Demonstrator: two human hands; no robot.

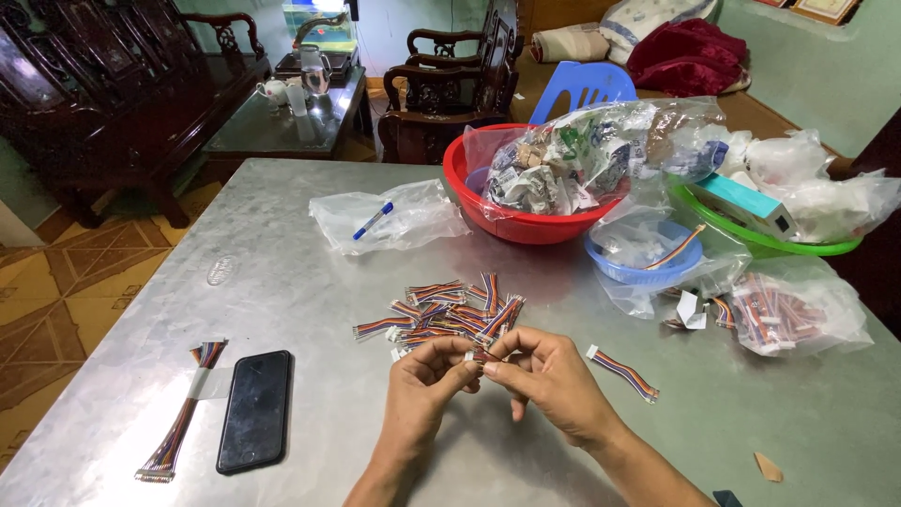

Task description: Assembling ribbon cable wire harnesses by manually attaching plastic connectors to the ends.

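Your left hand (424, 376) and right hand (544, 374) meet just on your side of the loose pile of short ribbon cables (449, 314), fingers curled nearly closed, and together they pinch one small cable piece (476, 356) between the fingertips; the piece is mostly hidden, so which hand bears it cannot be told. The grip is on a tiny end, so I judge it could slip and drop into the pile, where it would be lost among identical pieces. Your right wrist sits close to a single cable (623, 373) lying right of the pile, and a sweep could push it away. Left of the pile, nearer you, lie a black phone (254, 409) and a long taped cable bundle (182, 418), both near the table (310, 282) edge. Right of the pile, a clear bag (796, 310) holds more cables. Beyond the pile, a blue bowl (657, 272) holds a bag and one cable, a plastic bag (387, 218) holds a blue pen, a red basin (526, 225) holds a bag of crumpled wrappers, and a green basin (798, 246) holds bags and a teal box.
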